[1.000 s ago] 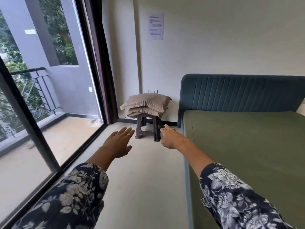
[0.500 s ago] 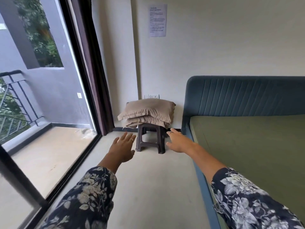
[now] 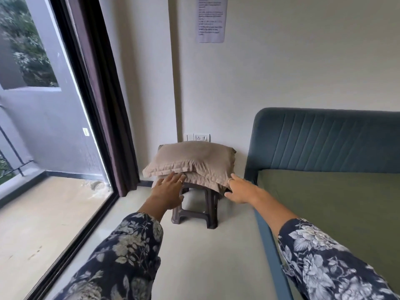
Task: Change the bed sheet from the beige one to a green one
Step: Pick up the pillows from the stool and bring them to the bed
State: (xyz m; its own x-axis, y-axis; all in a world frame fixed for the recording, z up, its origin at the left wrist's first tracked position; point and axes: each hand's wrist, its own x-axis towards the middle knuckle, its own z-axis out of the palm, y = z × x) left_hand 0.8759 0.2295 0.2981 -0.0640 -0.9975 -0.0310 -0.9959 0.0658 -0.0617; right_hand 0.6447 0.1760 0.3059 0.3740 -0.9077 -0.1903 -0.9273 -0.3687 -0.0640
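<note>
With the green sheet (image 3: pixel 329 204) already on the bed, the left hand (image 3: pixel 166 192) and right hand (image 3: pixel 239 190), fingers straight and gripping nothing, reach the two stacked pillows (image 3: pixel 191 164) on the stool (image 3: pixel 194 213); clasp both sides under the lower pillow and lift level.

Both arms stretch forward in dark floral sleeves. The left hand (image 3: pixel 167 192) lies palm down with its fingers straight and spread, a ring on one. The right hand (image 3: pixel 240 189) reaches out beside it, fingers extended forward, also ringed.
</note>
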